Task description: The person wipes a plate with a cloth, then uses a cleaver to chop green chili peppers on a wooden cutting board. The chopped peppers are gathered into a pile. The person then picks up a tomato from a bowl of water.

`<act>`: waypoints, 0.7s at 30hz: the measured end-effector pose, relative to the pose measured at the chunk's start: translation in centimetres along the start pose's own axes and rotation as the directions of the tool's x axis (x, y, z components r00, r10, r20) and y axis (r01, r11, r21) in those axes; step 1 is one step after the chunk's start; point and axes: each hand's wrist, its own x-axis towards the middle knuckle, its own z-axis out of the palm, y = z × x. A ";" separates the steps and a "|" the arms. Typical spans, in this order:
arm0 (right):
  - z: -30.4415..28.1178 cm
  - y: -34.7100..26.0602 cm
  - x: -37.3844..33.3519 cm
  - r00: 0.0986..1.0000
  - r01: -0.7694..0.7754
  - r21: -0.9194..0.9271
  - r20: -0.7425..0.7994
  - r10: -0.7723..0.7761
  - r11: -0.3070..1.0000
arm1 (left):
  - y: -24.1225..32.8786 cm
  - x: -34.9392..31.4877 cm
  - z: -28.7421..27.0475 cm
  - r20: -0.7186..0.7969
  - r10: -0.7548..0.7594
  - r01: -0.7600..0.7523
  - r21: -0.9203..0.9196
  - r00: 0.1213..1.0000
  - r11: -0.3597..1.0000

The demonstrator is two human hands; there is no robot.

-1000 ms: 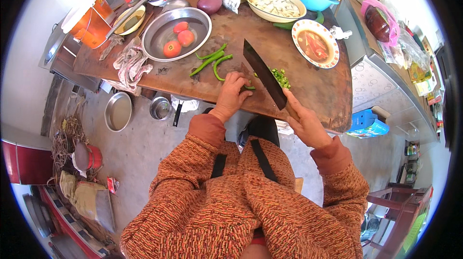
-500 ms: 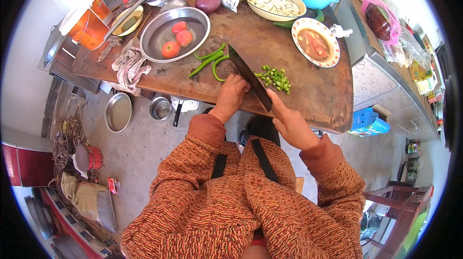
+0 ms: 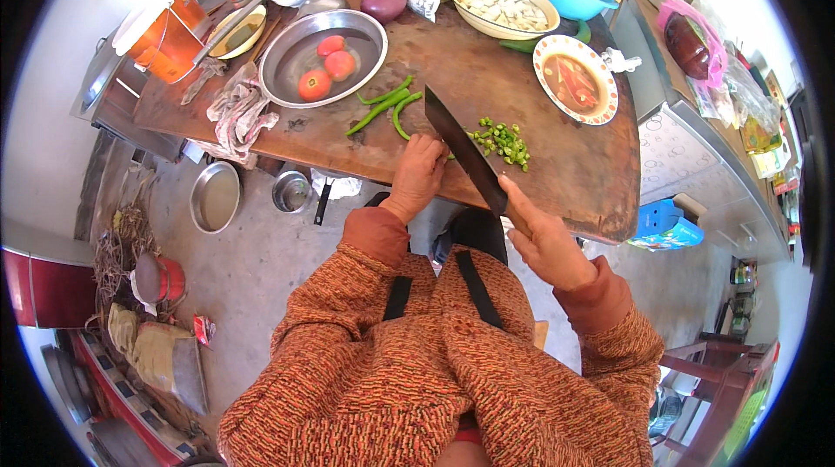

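Bright white walls (image 3: 52, 128), grey floor (image 3: 252, 289), brown wooden table (image 3: 583, 171), circle-patterned cabinet (image 3: 683, 150), reddish wooden furniture (image 3: 739, 373) lower right

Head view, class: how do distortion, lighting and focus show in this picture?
In the head view, black corners surround a round image, and the right-hand cabinet bends near the rim; in the head view, the upper-right wall looks washed out; in the head view, the knife has a clear outline, and the chopped green pieces can be told apart.

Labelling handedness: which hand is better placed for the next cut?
Right, probably: the right hand holds the dark, broad-bladed knife by its handle. The left hand sits left of it, near the lower end of a slender, curved green pepper.
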 end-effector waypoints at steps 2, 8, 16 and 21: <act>0.9 -0.1 -0.4 0.999 0.046 -0.012 -0.028 -0.046 0.999 | 0.0 0.0 0.2 0.003 0.012 -0.012 0.030 1.000 0.999; 2.2 0.8 0.4 0.999 -0.028 -0.155 -0.025 0.024 0.988 | -0.6 -0.1 0.4 0.002 0.019 -0.019 0.026 1.000 0.999; -1.4 -1.4 0.6 0.990 -0.134 0.078 -0.023 0.136 0.988 | -0.3 0.1 -0.1 -0.053 0.002 -0.007 -0.088 0.999 0.996; -0.6 -2.4 -0.1 0.980 -0.200 0.170 0.042 0.195 0.965 | -0.6 -0.7 0.1 -0.061 -0.101 0.090 -0.169 0.993 0.982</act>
